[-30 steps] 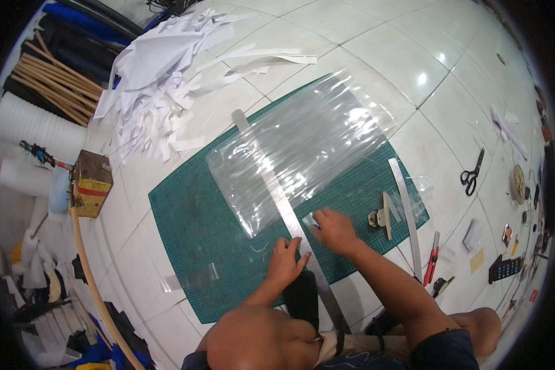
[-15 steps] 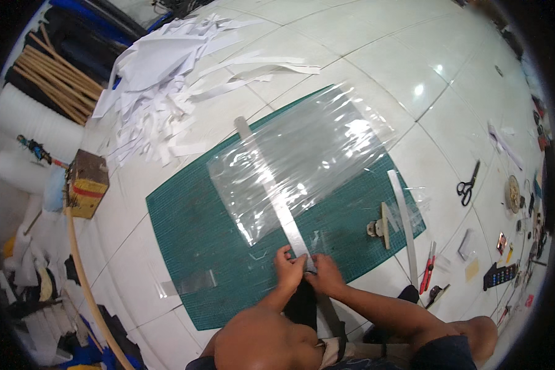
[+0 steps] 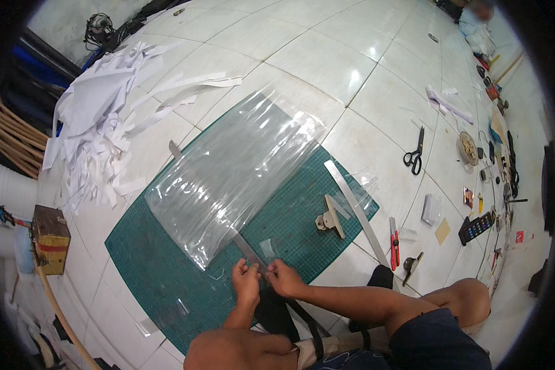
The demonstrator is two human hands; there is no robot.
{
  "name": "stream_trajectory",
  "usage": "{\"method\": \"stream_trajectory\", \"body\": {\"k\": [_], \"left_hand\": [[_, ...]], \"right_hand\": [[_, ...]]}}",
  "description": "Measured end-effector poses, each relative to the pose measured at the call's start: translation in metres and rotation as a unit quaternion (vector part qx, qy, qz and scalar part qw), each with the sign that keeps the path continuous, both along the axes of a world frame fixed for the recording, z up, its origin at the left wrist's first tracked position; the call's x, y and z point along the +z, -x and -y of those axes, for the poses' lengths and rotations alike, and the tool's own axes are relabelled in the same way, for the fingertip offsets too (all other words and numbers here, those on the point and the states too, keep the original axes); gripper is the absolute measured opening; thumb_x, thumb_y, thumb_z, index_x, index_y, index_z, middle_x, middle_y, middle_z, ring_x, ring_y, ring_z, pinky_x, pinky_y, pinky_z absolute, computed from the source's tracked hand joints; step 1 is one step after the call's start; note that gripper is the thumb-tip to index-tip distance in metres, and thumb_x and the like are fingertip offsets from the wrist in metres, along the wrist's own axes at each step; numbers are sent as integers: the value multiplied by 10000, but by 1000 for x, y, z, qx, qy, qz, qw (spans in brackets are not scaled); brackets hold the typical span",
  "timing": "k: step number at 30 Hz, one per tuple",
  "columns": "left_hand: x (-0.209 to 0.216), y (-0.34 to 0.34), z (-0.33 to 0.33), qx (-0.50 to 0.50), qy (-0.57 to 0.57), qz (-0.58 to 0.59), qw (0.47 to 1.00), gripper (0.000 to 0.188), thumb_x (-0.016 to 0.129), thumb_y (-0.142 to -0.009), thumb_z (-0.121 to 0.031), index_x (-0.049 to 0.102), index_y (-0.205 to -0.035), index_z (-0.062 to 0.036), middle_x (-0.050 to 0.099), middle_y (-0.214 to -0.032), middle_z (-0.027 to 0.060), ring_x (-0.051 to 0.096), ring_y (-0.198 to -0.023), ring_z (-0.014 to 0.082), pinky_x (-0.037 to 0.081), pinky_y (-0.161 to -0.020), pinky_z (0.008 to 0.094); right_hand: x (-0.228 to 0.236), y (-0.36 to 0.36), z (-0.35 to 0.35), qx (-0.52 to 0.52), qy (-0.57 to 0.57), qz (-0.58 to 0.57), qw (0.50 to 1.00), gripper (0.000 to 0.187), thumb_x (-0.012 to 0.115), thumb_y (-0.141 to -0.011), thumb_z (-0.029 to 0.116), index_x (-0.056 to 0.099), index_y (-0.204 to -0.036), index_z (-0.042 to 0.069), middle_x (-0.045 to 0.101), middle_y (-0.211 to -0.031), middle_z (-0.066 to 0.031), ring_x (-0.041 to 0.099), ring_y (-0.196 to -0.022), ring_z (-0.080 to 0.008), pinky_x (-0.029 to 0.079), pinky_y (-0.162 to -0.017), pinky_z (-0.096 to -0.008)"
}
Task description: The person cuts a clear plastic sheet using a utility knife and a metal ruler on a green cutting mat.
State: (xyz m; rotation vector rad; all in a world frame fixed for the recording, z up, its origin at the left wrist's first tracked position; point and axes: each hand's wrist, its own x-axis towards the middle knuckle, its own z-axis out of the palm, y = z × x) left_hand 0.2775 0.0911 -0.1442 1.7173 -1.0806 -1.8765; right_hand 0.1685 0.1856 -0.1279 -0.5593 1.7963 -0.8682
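A long metal ruler (image 3: 250, 253) runs from my hands away to the far left. Its middle appears covered by a glossy sheet of clear plastic (image 3: 228, 166), while its far tip shows past the sheet's left edge. My left hand (image 3: 246, 282) is closed, fingertips pinching the ruler's near end. My right hand (image 3: 285, 279) grips the same end from the right, its fingers bent over it. Under the plastic lies a green cutting mat (image 3: 148, 265). A small scrap of clear film (image 3: 267, 247) rests just beyond my right hand.
On the mat's right side are a large metal clip (image 3: 330, 217) and a second metal strip (image 3: 354, 206). Farther right lie a red cutter knife (image 3: 393, 242), black scissors (image 3: 415, 154) and a remote control (image 3: 476, 229). White paper strips (image 3: 98, 123) heap at the far left.
The view has swung, so the whole scene sits farther left. The ruler's middle was a bright strip across the plastic; now mostly its two ends show. Both hands stay at its near end.
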Motion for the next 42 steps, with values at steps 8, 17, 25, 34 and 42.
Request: {"method": "stream_trajectory", "body": {"k": [8,17,25,34,42], "left_hand": [[13,-17,38,230,-100,-128,959,761,746,-898,-369,366,-1460,-24,555,-1108,94,573,-961,220,509,-895,403],[9,-47,127,110,-23,-126,986,423,708,-917,-422,602,-1179,-107,638,-1002,26,606,-898,169,492,-767,332],[13,-78,180,109,45,-120,986,115,631,-945,-223,613,-1010,-130,571,-834,-34,542,-709,101,410,-541,262],[14,-218,198,101,70,-63,990,113,623,-935,-198,606,-998,-106,560,-810,-29,548,-672,109,395,-522,251],[0,-335,161,52,69,134,987,36,557,-944,-87,580,-944,-59,582,-780,33,548,-654,128,451,-570,279]], "right_hand": [[-20,-4,4,-149,29,-44,987,301,559,-1018,284,522,-1112,0,617,-942,-138,601,-818,-229,489,-767,-383],[-4,23,6,-146,6,-36,989,479,600,-982,404,531,-1188,-23,639,-1133,-245,645,-1029,-375,487,-905,-475],[-4,60,31,-230,92,-53,967,471,650,-957,383,550,-1168,-26,672,-1054,-225,665,-965,-355,507,-866,-450],[1,163,37,-330,69,-137,931,418,651,-956,341,610,-1142,-31,689,-1025,-234,683,-948,-349,516,-845,-426],[32,293,39,-331,127,-316,880,475,633,-962,376,654,-1240,-9,684,-787,-112,632,-596,-174,493,-564,-335]]}}
